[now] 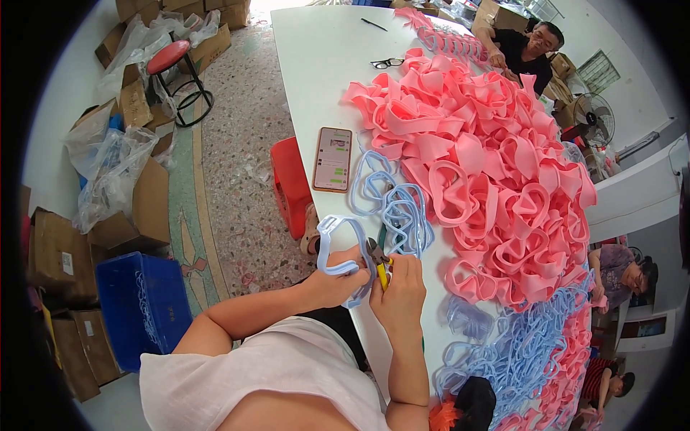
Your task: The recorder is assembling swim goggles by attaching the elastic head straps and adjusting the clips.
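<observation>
Head camera: left hand [338,284] gripped a pale-blue band [323,248], right hand [402,291] yellow-handled cutters [382,274], apparently trimming; steady aim seemed needed next.

Looking past a white wall [72,79], down to speckled floor [244,108], over to a red stool [168,57], across the white desk [309,65] to a black fan [594,118]!

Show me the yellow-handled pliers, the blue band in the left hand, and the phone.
Yellow-handled pliers [377,255]: head view, dark metal part.
Blue band [323,245]: head view, loop's left side.
Phone [333,159]: head view, screen's middle.
</observation>
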Motion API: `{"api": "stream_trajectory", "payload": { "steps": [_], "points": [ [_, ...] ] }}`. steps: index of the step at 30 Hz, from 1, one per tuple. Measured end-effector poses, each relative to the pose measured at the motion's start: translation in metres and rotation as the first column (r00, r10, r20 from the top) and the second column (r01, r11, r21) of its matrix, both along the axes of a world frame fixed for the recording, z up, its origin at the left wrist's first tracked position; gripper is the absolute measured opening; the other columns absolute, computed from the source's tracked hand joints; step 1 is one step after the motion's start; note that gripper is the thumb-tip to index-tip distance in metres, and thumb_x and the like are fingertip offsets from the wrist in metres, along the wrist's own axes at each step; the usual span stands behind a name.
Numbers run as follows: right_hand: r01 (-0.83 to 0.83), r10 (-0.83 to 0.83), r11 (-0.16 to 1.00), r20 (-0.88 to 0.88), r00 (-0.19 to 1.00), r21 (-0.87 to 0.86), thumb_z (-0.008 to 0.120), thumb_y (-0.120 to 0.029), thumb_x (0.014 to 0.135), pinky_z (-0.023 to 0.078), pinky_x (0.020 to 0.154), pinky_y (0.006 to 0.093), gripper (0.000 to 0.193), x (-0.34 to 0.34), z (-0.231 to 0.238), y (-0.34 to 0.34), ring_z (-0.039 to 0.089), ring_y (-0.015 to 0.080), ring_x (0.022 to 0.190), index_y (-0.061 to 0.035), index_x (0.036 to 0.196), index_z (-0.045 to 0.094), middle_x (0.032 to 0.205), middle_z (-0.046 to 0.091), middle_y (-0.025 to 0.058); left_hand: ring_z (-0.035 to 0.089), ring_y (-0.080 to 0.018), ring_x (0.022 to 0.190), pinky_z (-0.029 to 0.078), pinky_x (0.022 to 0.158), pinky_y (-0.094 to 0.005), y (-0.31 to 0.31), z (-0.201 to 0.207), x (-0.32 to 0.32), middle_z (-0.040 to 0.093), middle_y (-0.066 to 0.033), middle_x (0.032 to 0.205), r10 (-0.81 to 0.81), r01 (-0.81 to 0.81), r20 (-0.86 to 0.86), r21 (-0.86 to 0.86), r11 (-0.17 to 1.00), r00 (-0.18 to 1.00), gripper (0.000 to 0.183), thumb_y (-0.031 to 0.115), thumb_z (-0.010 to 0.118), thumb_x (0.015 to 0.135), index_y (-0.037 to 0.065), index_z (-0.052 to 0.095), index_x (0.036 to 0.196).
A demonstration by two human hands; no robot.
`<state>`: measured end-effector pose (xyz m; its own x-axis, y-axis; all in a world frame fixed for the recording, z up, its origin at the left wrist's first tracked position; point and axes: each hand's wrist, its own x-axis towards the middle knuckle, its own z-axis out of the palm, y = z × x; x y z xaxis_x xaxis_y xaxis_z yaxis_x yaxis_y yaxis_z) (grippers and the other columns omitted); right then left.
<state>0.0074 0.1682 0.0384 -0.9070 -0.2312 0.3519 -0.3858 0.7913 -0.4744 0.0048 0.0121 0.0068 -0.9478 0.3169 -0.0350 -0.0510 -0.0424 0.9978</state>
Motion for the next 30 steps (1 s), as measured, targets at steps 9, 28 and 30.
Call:
{"api": "stream_trajectory", "payload": {
  "steps": [9,28,30],
  "points": [
    [-0.024,0.024,1.000,-0.007,1.000,0.014,0.065,0.003,0.066,0.045,0.069,0.0419,0.038,0.001,0.004,-0.002,0.054,0.0349,0.084,0.0014,0.102,0.051,0.089,0.051,0.0163,0.060,-0.0169,0.080,0.048,0.073,-0.0301,-0.002,0.001,0.002,0.064,-0.0113,0.088,0.004,-0.003,-0.021,0.010,1.000,1.000,0.023,0.008,0.053,0.083,-0.003,0.054,0.103],
    [-0.064,0.065,0.997,-0.005,0.998,0.049,0.067,0.000,0.069,0.046,0.060,0.0406,0.025,-0.005,-0.014,-0.018,0.057,0.0324,0.075,-0.0018,0.088,0.051,0.078,0.053,0.0125,0.063,-0.0306,0.072,0.049,0.066,-0.0364,-0.013,0.007,0.007,0.060,-0.0163,0.077,0.143,-0.150,-0.110,-0.058,0.987,0.983,0.015,0.009,0.055,0.076,-0.005,0.060,0.077],
    [-0.071,0.072,0.997,-0.023,0.997,0.032,0.067,-0.001,0.069,0.046,0.059,0.0406,0.025,-0.007,-0.017,-0.020,0.058,0.0322,0.073,-0.0022,0.087,0.051,0.077,0.054,0.0123,0.063,-0.0289,0.072,0.049,0.066,-0.0361,-0.015,0.003,0.006,0.061,-0.0164,0.077,0.151,-0.162,-0.121,-0.085,0.983,0.981,0.015,0.008,0.056,0.076,-0.005,0.060,0.079]
  ]
}}
